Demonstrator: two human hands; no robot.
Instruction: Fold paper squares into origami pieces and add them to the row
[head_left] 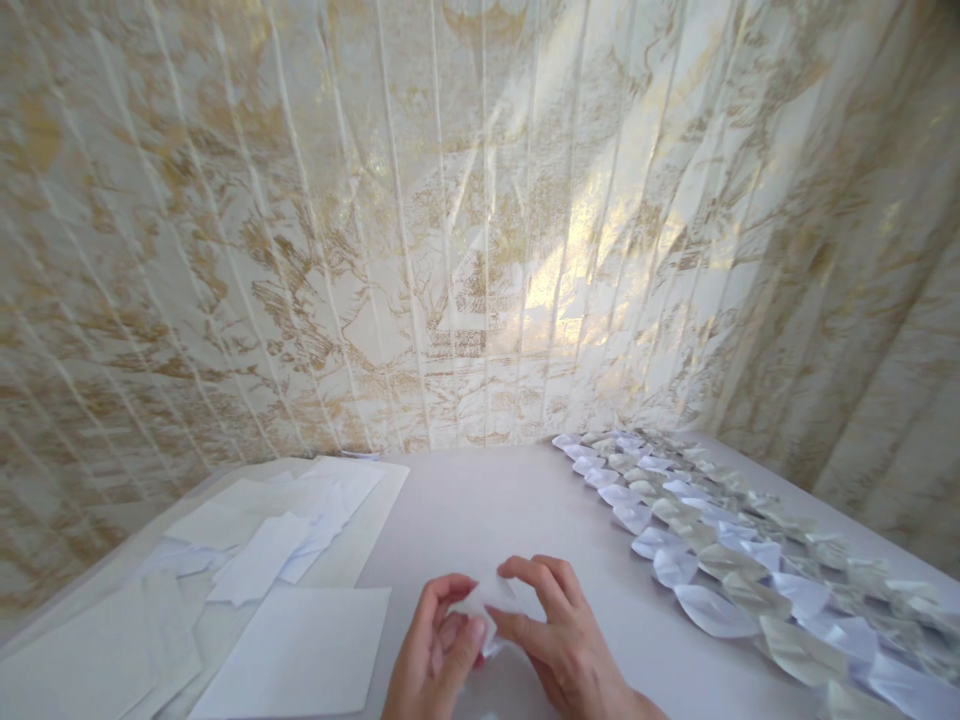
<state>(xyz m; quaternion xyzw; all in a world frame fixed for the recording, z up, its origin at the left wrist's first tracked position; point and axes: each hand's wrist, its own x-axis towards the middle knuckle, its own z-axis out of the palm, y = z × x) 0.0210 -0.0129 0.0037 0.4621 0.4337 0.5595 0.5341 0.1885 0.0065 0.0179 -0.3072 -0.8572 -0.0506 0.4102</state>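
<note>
A small folded piece of white paper [486,596] is held between my two hands, low in the middle of the head view. My left hand [442,640] grips its left side, thumb in front and fingers curled behind. My right hand [559,630] pinches the right side between thumb and index finger. Part of the paper is hidden behind my fingers, so its full folded shape cannot be made out. Under both hands lies the white table [465,510].
On the left, loose paper sheets [262,560] overlap, with a larger rectangular sheet [300,645] nearest me. Rows of folded paper boats [712,610], white and greyish, run along the right side. A gold-patterned curtain [420,250] hangs behind the table.
</note>
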